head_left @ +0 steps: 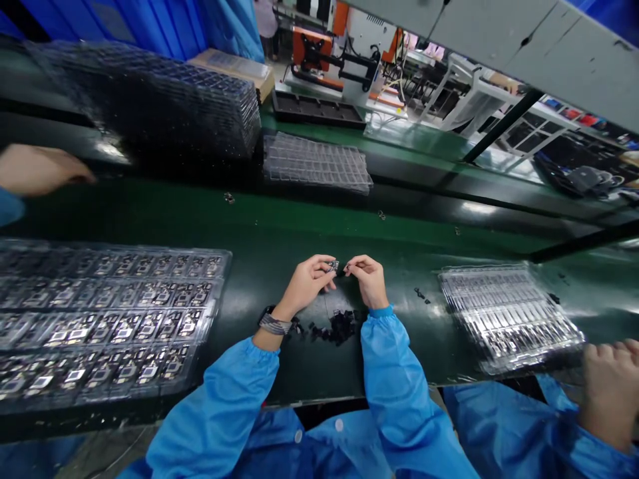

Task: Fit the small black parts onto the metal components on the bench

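My left hand [308,282] pinches a small electronic part [333,266] between thumb and fingers above the dark green belt [279,226]. My right hand [368,277] is closed in a pinch just right of it, fingertips almost touching the same part; what it holds is too small to name. A heap of small black pieces [339,326] lies on the belt between my wrists. Both sleeves are blue, and a band sits on my left wrist.
A clear tray of small boards [104,319] lies at left, a clear ribbed tray [509,316] at right. Stacked trays [150,100] and a flat clear tray [315,161] sit beyond the belt. Another person's hand [34,169] shows far left, another's hand [609,386] at lower right.
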A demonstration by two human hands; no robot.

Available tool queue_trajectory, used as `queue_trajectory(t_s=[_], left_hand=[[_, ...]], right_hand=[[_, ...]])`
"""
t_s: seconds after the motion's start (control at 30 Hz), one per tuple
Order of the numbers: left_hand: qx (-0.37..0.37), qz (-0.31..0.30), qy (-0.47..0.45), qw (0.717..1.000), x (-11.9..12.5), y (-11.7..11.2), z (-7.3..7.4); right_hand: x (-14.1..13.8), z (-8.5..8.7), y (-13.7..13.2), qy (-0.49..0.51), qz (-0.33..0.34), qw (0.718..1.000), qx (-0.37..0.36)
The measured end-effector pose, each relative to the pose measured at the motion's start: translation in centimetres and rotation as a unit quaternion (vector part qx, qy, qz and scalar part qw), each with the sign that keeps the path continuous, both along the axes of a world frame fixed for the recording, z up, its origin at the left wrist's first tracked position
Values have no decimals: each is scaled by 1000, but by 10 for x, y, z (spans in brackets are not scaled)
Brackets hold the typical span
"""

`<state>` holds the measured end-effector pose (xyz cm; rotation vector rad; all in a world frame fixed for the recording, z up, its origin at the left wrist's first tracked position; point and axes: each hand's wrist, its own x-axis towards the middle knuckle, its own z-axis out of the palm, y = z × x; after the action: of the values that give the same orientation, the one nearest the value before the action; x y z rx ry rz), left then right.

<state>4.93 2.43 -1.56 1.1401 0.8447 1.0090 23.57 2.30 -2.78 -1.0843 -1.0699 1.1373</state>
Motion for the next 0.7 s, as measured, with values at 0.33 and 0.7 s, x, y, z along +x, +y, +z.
queue_trajectory(t_s=[0.33, 0.7], left_hand=[[4, -12, -10, 1000, -2, 3, -5], [-2, -2, -23, 1000, -5, 6, -6]], right_hand=[[-3, -2, -1, 20, 36, 999, 8], [-2, 4, -4, 32, 41, 999, -11]])
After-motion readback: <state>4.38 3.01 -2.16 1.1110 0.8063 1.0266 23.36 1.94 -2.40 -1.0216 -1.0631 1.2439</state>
